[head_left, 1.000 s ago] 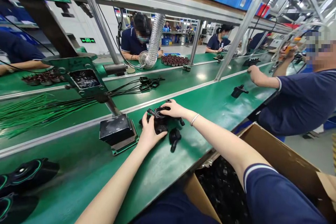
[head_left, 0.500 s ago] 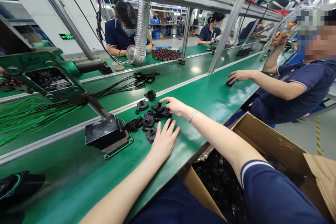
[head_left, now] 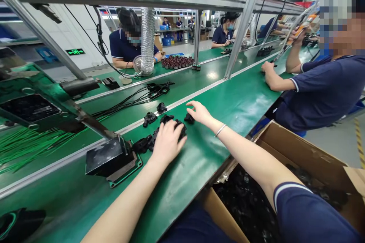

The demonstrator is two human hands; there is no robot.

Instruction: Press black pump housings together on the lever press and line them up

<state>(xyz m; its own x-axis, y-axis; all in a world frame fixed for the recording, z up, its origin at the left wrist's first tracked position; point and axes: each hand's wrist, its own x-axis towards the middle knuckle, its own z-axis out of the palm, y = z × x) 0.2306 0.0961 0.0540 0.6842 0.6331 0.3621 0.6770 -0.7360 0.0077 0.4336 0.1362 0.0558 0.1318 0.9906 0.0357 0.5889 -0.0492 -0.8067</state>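
Note:
My left hand (head_left: 167,142) lies with fingers spread over a cluster of black plastic housings (head_left: 154,136), touching them and covering part of the group. My right hand (head_left: 199,113) is just right of the cluster, fingers apart and slightly curled, beside a single black part (head_left: 189,118); whether it touches that part I cannot tell. Behind the cluster, a round black housing with a side spout (head_left: 149,118) and a smaller black piece (head_left: 161,107) lie on the green bench top (head_left: 228,102).
At left stands a green press (head_left: 31,106) with a black block (head_left: 110,155) at its foot. Black-leaded parts (head_left: 155,90) and green wires (head_left: 34,140) lie behind the metal rail. A carton of black parts (head_left: 245,197) sits by my right arm; a co-worker (head_left: 330,79) is to the right.
My left hand has moved up onto the housings. My right hand has shifted right, away from the cluster, and one black part now lies apart there. The co-worker's hand has moved back.

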